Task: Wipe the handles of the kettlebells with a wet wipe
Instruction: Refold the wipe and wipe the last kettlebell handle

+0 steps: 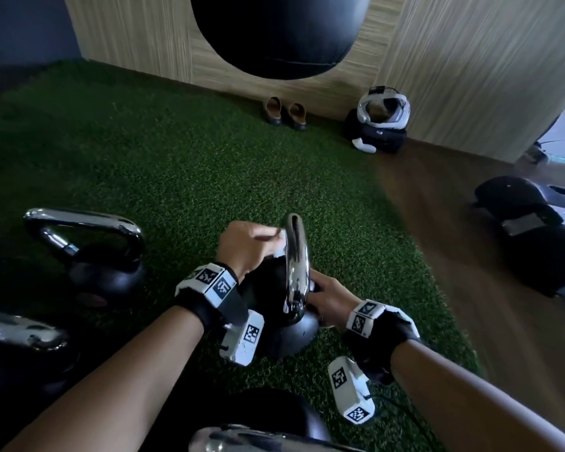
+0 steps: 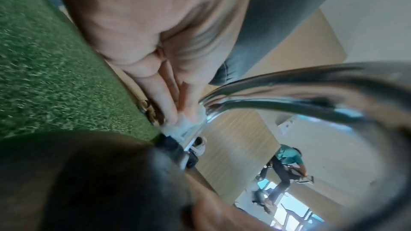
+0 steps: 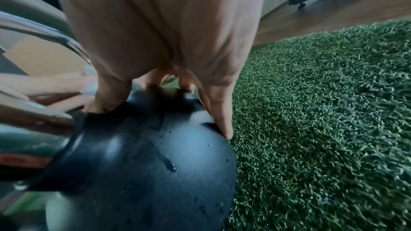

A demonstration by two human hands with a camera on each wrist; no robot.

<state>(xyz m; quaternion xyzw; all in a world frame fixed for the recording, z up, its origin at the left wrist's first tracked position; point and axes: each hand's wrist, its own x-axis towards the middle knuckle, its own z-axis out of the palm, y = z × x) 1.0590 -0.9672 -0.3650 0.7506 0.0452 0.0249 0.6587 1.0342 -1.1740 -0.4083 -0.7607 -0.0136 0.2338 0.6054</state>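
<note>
A black kettlebell [image 1: 294, 331] with a chrome handle [image 1: 297, 262] stands on green turf between my hands. My left hand [image 1: 252, 246] pinches a white wet wipe [image 1: 279, 236] against the far upper part of the handle; in the left wrist view the crumpled wipe [image 2: 180, 126] sits under my fingertips [image 2: 171, 110] at the handle's bend [image 2: 266, 97]. My right hand [image 1: 327, 298] rests on the kettlebell's black body [image 3: 144, 173] with fingers [image 3: 220, 120] spread over its top, steadying it. Water drops show on the body.
Other chrome-handled kettlebells stand at the left [image 1: 88, 252], lower left [image 1: 20, 347] and bottom edge [image 1: 258, 432]. A punching bag [image 1: 278, 31] hangs ahead. Slippers [image 1: 284, 114] and a headset on a case [image 1: 380, 122] lie by the wall. Gym machine base [image 1: 535, 236] at right.
</note>
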